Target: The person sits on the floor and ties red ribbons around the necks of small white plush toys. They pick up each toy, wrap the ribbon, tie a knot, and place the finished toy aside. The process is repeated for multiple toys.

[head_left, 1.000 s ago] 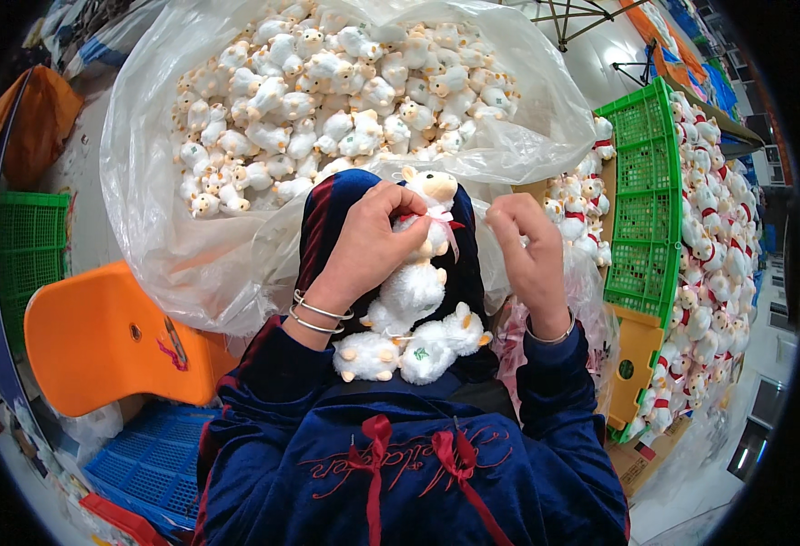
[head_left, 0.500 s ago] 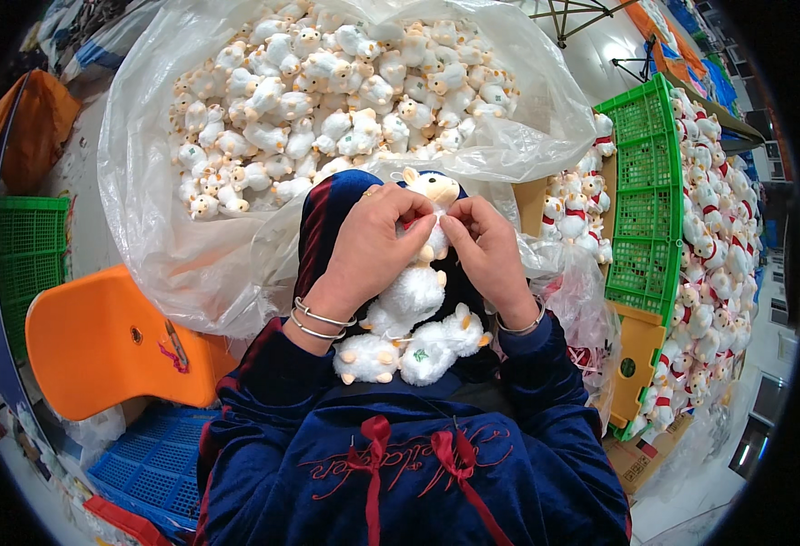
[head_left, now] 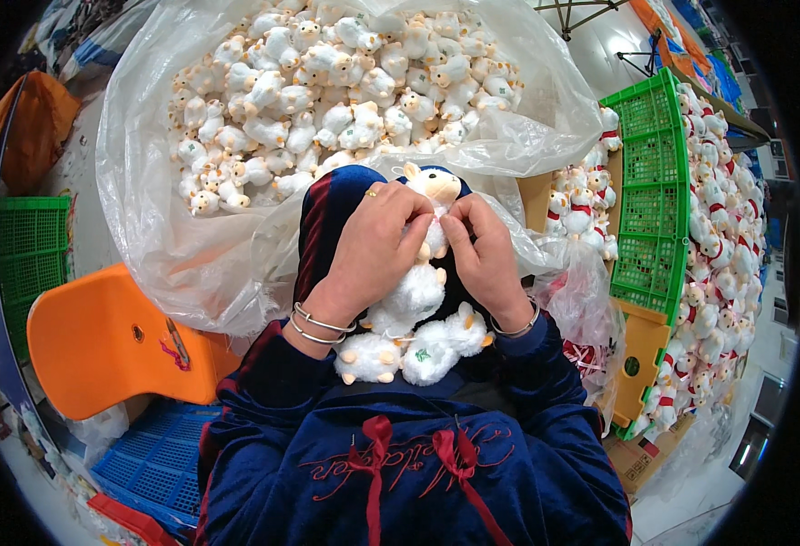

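A white plush sheep with a cream face lies on my lap, its head away from me. At its neck the fingertips of my left hand and my right hand are closed in pinches, almost meeting. Between them is a thin red ribbon, mostly hidden by the fingers. Closer to me on my lap are more plush sheep: a fluffy white body, one with its feet up, and one with a small green mark.
Ahead spreads a clear plastic sheet heaped with plush sheep. An orange chair with a small cutting tool stands left. At right are a green crate, red-scarfed plush sheep and a plastic bag of ribbons.
My hands stay at the sheep's neck with only slight finger movement. Less red shows beside my left fingers now. The view has shifted a little.
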Demonstrator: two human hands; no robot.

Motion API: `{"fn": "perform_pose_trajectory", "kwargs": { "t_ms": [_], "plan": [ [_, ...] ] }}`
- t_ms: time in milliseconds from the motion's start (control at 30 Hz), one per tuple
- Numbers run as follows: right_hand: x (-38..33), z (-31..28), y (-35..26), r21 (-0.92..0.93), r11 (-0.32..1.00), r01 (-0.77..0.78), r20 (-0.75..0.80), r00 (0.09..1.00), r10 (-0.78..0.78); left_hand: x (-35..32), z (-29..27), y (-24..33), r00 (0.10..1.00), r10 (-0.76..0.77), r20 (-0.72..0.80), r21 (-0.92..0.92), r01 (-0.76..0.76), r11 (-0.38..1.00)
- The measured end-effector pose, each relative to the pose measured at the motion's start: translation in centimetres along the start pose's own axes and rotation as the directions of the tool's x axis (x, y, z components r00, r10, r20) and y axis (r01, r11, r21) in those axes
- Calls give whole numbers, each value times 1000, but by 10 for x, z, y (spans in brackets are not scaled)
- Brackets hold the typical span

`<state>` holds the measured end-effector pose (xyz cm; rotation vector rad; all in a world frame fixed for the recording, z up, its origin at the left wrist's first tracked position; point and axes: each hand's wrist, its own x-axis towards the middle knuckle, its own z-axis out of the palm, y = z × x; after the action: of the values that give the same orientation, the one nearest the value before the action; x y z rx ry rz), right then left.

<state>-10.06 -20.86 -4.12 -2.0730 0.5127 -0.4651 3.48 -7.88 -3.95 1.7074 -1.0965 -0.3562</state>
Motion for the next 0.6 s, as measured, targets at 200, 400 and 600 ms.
{"fn": "perform_pose_trajectory", "kwargs": {
  "t_ms": [200,400,600],
  "plan": [
    [0,1,1,319,914,-249,49,968,247,-8,7,-2,980,-193,-52,-156,183,971],
    [5,-13,7,352,878,-324,171,945,280,-5,-2,1,944,-329,12,-286,319,903],
    [11,-25,-9,200,891,-407,260,899,352,9,-17,9,909,-397,125,-75,408,910]
  ]
}}
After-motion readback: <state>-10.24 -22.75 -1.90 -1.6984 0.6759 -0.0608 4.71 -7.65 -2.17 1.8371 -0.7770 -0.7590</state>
